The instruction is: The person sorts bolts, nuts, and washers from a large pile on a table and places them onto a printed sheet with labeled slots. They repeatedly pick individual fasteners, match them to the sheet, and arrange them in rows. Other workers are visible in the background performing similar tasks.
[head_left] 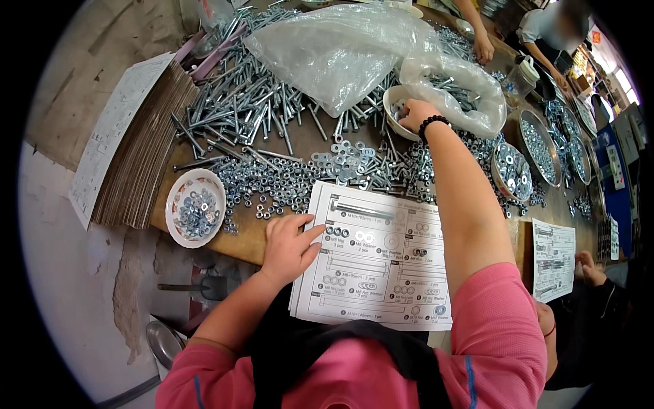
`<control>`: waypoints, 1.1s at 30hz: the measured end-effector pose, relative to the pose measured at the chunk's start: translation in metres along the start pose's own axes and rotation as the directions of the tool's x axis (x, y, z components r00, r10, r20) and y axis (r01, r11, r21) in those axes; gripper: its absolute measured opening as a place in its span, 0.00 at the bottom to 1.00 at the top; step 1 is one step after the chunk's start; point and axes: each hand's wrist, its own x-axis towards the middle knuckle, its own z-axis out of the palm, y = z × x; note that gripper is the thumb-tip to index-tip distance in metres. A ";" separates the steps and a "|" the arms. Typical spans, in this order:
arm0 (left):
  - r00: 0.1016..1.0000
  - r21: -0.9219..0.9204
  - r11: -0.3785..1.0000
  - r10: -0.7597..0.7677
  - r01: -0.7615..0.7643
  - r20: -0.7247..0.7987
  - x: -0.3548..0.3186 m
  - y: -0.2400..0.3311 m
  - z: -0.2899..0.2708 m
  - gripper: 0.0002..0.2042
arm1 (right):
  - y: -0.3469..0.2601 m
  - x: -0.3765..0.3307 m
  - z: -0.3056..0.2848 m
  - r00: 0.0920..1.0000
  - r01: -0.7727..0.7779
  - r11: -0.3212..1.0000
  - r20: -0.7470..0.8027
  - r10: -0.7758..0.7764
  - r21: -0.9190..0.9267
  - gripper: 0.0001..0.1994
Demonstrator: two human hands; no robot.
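My right hand (417, 114), with a black beaded bracelet at the wrist, reaches into a white bowl (392, 116) at the far middle. Its fingers are bent together and their tips are hidden, so what they hold cannot be made out. My left hand (289, 247) lies open, fingers spread, at the left edge of a printed parts sheet (347, 283). On the sheet, a bolt (361, 207) lies near the top and a row of hex nuts (337, 231) below it. Loose nuts (272, 184) and flat washers (351, 158) lie just beyond the sheet.
A large heap of long bolts (255, 109) lies under clear plastic bags (327, 58). Left are a flowered bowl of washers (195, 208) and a cardboard stack (143, 146). Right are more bowls (512, 170), a second sheet (553, 259) and other people's hands (484, 49).
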 end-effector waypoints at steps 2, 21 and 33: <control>1.000 -0.015 1.000 -0.002 0.002 -0.011 0.002 -0.001 0.001 0.15 | 0.010 0.004 -0.002 0.999 0.031 0.999 -0.045 -0.030 0.016 0.17; 1.000 -0.015 1.000 -0.012 0.012 0.009 -0.001 -0.001 0.006 0.15 | -0.012 -0.222 0.058 0.770 0.577 0.814 -0.291 -0.568 -0.064 0.02; 0.999 0.004 1.000 -0.009 0.010 -0.035 -0.001 0.000 0.008 0.14 | -0.009 -0.261 0.066 0.852 0.495 0.868 -0.217 -0.477 0.033 0.13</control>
